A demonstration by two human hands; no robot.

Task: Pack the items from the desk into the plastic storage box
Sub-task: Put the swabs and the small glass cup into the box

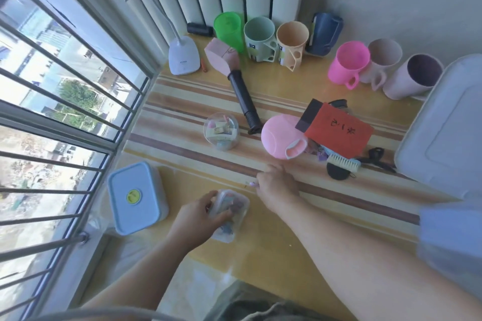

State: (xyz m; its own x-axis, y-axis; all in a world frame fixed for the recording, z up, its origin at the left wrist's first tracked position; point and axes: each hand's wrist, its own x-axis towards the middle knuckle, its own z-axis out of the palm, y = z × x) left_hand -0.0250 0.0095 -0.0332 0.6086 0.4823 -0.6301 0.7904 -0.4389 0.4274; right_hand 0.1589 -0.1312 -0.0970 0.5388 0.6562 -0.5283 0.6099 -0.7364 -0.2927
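My left hand [200, 212] grips a small clear plastic box [232, 212] holding several small colourful items, near the desk's front. My right hand [276, 181] rests on the desk just right of it, fingers closed around a small pale purple piece [251, 184] that pokes out at the fingertips. A large grey-blue plastic lid [443, 128] leans at the right edge. Loose on the desk lie a round clear case [221, 131] of small things, a pink round bag [283, 137], a red envelope [339, 129] and a white brush [343, 164].
A blue-lidded container [137, 197] stands left of my left hand. At the back are a white desk lamp [182, 56], a pink brush with a black handle [236, 78] and a row of several cups [289, 43]. A barred window [60, 101] bounds the left side.
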